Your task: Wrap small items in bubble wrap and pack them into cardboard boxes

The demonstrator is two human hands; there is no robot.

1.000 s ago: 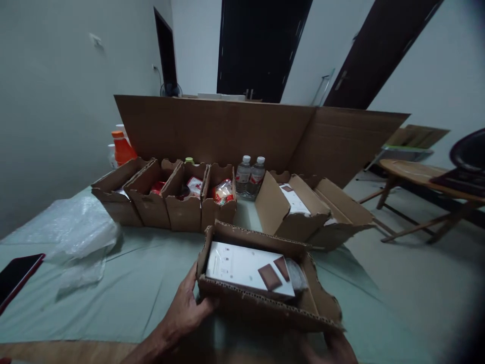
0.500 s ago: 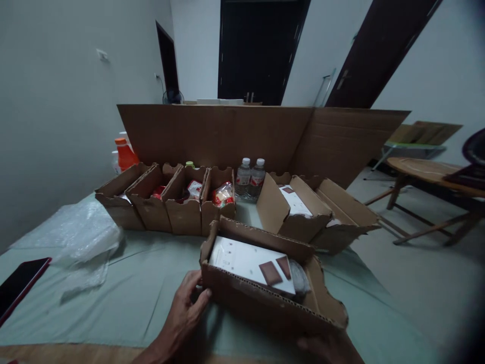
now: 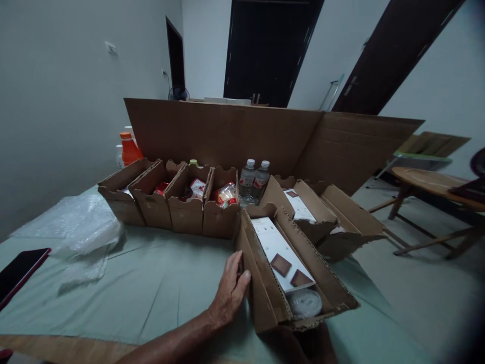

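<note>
A long open cardboard box [image 3: 265, 298] stands at an angle at the front right of the table. Inside lie a white carton with brown squares [image 3: 282, 253] and, at its near end, a roll of clear plastic [image 3: 305, 303]. My left hand [image 3: 231, 288] presses against the box's left wall, fingers and thumb bent around its side. Low at the near end, my right hand [image 3: 308, 344] grips the box from below; its fingers are mostly hidden in shadow. Just behind are two similar boxes, one holding a white carton [image 3: 299, 205].
Several cardboard bins [image 3: 187, 215] with packets stand in a row at the left. Two water bottles [image 3: 253, 182] are beside them, and an orange bottle [image 3: 130, 149] is behind. Bubble wrap [image 3: 81, 227] and a phone [image 3: 22, 270] lie left. A cardboard screen [image 3: 223, 126] closes the back.
The box has swung round and moved right, its near end now pointing toward me and its far end by the other boxes. Both hands moved with it, the left one going right.
</note>
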